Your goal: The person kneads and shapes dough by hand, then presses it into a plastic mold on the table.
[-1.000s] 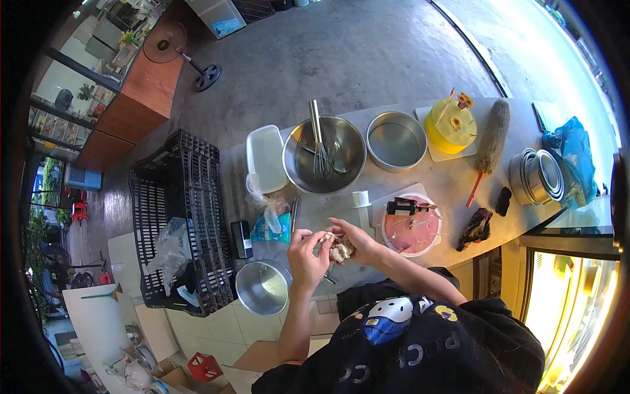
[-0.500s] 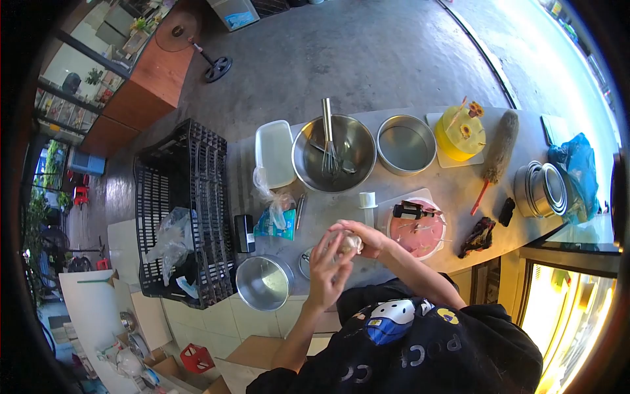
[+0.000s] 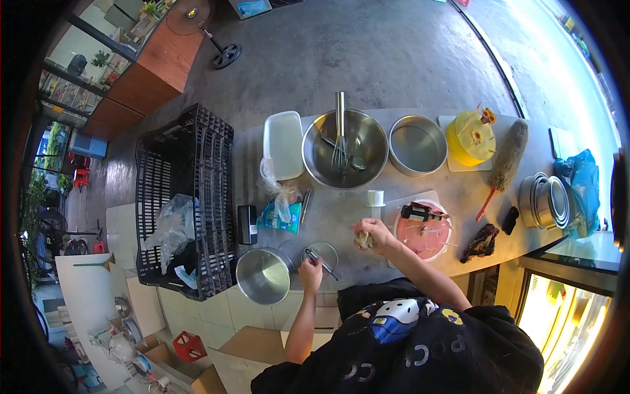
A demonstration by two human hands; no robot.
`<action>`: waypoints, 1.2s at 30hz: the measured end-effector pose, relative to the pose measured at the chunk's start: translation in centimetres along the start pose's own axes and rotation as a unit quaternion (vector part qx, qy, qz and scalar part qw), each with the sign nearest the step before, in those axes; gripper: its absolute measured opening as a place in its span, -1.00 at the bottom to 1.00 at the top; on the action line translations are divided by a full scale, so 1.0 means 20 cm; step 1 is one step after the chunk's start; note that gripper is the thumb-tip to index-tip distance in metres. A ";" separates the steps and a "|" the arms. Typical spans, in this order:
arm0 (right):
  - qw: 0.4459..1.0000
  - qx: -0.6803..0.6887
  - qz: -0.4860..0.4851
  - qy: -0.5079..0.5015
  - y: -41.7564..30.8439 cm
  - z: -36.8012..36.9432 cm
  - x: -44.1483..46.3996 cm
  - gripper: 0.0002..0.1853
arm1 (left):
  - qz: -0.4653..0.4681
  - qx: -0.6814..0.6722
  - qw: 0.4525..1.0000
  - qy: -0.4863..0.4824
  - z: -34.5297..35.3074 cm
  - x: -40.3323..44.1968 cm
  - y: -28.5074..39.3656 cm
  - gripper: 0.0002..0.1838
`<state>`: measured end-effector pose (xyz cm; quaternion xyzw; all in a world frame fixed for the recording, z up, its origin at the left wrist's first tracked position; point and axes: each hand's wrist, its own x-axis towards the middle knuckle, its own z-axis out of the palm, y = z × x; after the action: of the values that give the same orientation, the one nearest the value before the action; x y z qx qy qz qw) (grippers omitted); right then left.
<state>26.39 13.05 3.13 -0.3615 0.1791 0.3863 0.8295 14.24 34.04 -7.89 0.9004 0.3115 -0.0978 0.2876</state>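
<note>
My left hand (image 3: 311,274) is closed on one end of a thin dark metal tool (image 3: 328,267), which lies over a round disc (image 3: 325,252) near the table's front edge. To its right, my right hand (image 3: 374,235) grips a crumpled whitish-brown wad (image 3: 363,241), maybe cloth or paper. Just beyond that hand is a small white cup-like piece (image 3: 375,197). A round pink cake (image 3: 420,236) with a dark bottle-shaped piece (image 3: 419,213) on top sits to its right. The deep metal pot (image 3: 264,276) stands left of my left hand.
A whisk (image 3: 340,125) rests in a metal bowl (image 3: 367,134), between a plastic tub (image 3: 283,144) and a round pan (image 3: 418,145). A black crate (image 3: 216,197) stands left; a yellow cake (image 3: 469,139), duster (image 3: 510,157) and stacked tins (image 3: 533,200) are right.
My hands have moved apart. The left has come down to the dark tool and closed on it; the right keeps the wad. The view has shifted slightly.
</note>
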 end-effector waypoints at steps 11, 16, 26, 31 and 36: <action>0.989 -0.096 -0.085 0.075 0.00 0.06 -0.03 -0.67 | -0.085 -0.575 0.809 -0.085 -0.37 0.34 0.30 -0.87; 0.999 -0.035 0.007 0.017 0.02 0.05 0.00 -0.83 | -0.078 -0.730 0.678 -0.026 -0.51 0.73 0.45 -0.89; 0.998 -0.001 0.027 0.049 -0.01 -0.03 0.00 -0.79 | -0.063 -0.538 0.840 -0.008 -0.44 1.14 0.59 -0.86; 0.998 0.038 0.051 0.025 0.00 -0.10 0.07 -0.75 | -0.113 -0.507 0.854 0.002 -0.40 1.20 0.57 -0.80; 0.994 0.064 0.079 0.037 -0.02 -0.04 0.11 -0.78 | -0.153 -0.505 0.849 0.025 -0.38 1.27 0.57 -0.72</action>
<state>28.07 13.39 1.59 -0.3065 0.2624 0.4249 0.8103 41.25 43.99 -5.51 0.5736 0.4592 0.0528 0.6763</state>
